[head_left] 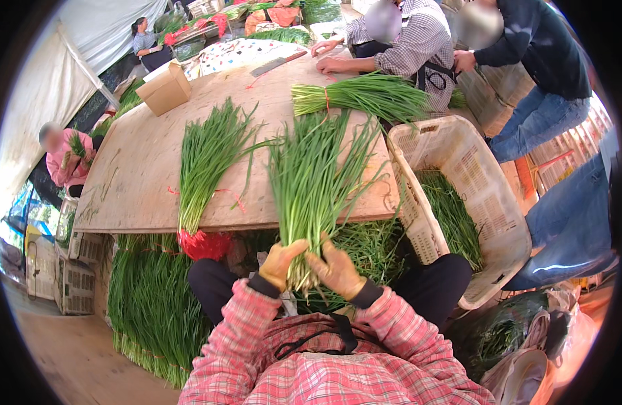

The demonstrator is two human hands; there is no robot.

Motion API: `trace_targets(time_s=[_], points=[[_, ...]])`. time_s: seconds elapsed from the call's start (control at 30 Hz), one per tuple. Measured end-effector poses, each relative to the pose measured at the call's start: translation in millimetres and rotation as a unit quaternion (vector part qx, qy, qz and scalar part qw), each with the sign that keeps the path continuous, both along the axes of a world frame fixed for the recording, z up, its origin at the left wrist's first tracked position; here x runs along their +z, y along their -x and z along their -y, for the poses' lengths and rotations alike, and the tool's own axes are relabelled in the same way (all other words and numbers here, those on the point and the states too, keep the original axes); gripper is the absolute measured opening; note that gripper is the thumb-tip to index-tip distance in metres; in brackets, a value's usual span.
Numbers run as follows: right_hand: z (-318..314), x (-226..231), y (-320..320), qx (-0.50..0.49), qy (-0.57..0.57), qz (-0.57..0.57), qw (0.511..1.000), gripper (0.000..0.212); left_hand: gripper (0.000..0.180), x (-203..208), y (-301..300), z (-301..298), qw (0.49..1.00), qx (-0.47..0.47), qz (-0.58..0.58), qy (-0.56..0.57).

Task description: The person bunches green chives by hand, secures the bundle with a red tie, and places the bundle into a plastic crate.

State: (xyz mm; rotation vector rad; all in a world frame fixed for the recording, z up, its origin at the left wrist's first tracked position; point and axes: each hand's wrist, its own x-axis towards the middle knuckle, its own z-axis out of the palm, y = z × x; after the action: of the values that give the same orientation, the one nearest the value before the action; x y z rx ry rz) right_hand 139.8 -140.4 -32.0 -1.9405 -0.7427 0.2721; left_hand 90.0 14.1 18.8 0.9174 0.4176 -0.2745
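Observation:
A loose bunch of green chives (314, 179) lies over the table's near edge, its pale root ends toward me. My left hand (281, 264), in a yellowish glove, is closed around the left side of the stems near the roots. My right hand (339, 271), gloved the same way, grips the stems from the right, close to the root ends. To the left, a second bunch of chives (208, 158) rests on the table with a red string (230, 196) by its lower stems. A cluster of red ties (204, 244) hangs at the table edge below it.
The wooden table (135, 179) spreads ahead, with a red-tied chive bunch (368, 96), a cardboard box (164, 89) and a flat strip (278, 63) on it. A white plastic crate (400, 196) holding greens stands at right. Stacked chives (152, 304) fill the lower left. Co-workers sit or stand around.

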Motion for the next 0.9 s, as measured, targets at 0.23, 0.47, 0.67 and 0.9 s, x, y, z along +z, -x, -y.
trace_targets(time_s=[0.23, 0.47, 0.67, 0.9], points=[[9, 15, 36, 0.071, 0.129, 0.014, 0.989, 0.086, 0.039, -45, 33, -6, 0.998, 0.031, -0.036, 0.042], [50, 13, -29, -0.148, -0.165, -0.378, 0.899, 0.058, 0.031, -52, 34, -5, 0.992, 0.001, -0.065, 0.106], [-26, 8, -26, 0.022, -0.152, -0.41, 0.899, 0.053, 0.033, -39, 71, 67, 0.988, 0.142, 0.038, -0.041], [-8, 2, -5, 0.04, -0.215, -0.497, 0.84, 0.049, 0.043, -50, 58, 7, 0.999, 0.042, 0.013, 0.019]])
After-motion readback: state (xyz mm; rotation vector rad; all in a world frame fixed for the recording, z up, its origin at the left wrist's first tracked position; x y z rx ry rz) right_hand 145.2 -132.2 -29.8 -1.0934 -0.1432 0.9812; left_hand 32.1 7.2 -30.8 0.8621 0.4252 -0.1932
